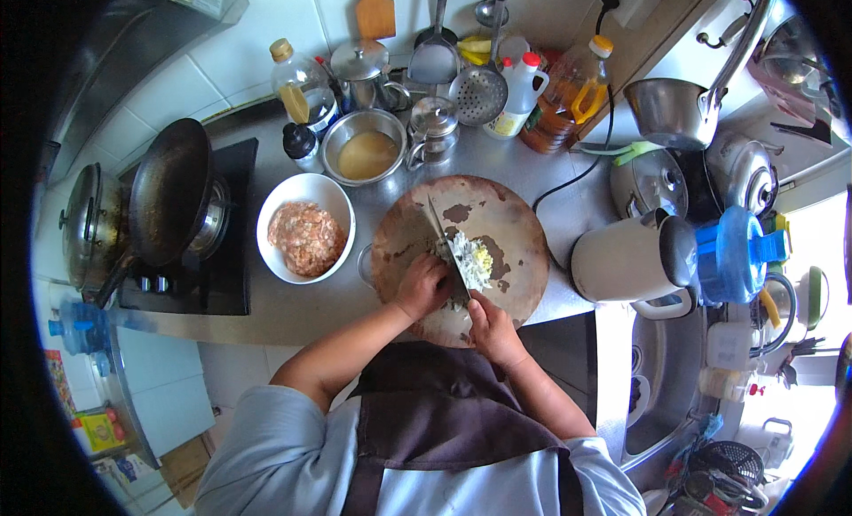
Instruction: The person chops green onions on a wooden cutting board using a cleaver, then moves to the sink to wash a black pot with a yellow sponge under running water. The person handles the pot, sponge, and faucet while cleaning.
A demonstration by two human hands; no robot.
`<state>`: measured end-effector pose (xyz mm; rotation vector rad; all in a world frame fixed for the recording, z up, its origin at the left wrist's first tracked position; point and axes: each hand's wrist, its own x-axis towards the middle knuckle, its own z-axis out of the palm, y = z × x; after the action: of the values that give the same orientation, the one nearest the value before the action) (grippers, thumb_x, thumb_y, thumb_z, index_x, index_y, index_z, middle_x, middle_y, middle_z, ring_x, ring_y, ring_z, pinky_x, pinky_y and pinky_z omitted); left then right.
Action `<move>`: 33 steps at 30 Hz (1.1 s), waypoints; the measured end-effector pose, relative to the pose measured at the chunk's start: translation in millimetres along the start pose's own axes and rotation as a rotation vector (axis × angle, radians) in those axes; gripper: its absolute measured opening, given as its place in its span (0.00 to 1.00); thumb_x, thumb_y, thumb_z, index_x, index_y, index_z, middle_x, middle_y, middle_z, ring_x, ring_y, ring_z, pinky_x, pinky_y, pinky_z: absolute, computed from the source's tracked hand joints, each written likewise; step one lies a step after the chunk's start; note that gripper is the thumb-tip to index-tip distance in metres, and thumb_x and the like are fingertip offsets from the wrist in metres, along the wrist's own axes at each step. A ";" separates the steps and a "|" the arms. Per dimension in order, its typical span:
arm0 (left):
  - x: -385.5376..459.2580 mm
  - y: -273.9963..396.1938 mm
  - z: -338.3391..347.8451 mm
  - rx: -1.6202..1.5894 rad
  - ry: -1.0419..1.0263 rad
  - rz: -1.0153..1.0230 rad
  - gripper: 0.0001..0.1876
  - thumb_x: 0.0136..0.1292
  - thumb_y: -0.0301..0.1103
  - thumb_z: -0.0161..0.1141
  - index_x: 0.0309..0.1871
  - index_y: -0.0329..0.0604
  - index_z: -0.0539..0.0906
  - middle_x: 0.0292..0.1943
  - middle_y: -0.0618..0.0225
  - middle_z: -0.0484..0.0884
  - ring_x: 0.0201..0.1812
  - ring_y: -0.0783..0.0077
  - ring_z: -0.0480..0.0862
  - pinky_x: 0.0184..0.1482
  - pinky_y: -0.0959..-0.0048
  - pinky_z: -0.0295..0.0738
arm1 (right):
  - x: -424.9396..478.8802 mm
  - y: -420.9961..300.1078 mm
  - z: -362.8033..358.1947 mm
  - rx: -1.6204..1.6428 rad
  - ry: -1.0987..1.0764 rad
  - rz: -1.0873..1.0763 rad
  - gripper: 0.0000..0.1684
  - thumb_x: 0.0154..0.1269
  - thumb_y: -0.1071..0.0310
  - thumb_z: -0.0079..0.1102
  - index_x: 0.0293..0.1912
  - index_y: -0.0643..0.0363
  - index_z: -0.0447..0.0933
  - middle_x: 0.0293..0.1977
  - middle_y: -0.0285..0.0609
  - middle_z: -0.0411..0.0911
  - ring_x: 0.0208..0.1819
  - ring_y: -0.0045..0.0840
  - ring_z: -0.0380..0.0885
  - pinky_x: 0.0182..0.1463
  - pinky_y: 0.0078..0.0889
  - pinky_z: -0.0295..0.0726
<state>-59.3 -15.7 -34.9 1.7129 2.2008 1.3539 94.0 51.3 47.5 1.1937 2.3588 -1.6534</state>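
A round wooden chopping board [519,216] lies before me on the steel counter. My right hand [491,326] grips the handle of a kitchen knife [455,262], its blade angled away to the upper left across the board. Against the left side of the blade rests my left hand [424,286], fingers curled down; what lies beneath them is hidden. Finely chopped white and pale green pieces [471,250], perhaps scallion, are heaped along the blade's right side, with minced yellow bits [484,258] among them. A few scraps show near my left fingers.
Left of the board stands a white bowl of minced meat [306,240]; behind it, a steel bowl of cloudy liquid [367,155]. A wok [172,193] sits on the hob at left. On the right are an electric kettle [629,256] and a sink [665,383]. Bottles line the wall.
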 end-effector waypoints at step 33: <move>-0.7 2.5 -3.4 -0.039 0.057 -0.017 0.07 0.36 0.24 0.56 0.20 0.39 0.69 0.22 0.58 0.68 0.28 0.53 0.71 0.32 0.61 0.68 | 3.3 -1.0 -6.8 0.042 0.014 0.009 0.22 0.65 0.56 0.41 0.51 0.61 0.68 0.34 0.62 0.74 0.42 0.50 0.72 0.46 0.41 0.71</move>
<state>-58.9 -18.3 -31.5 1.6594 2.1975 1.4490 93.8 58.6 49.9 1.2249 2.3342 -1.7060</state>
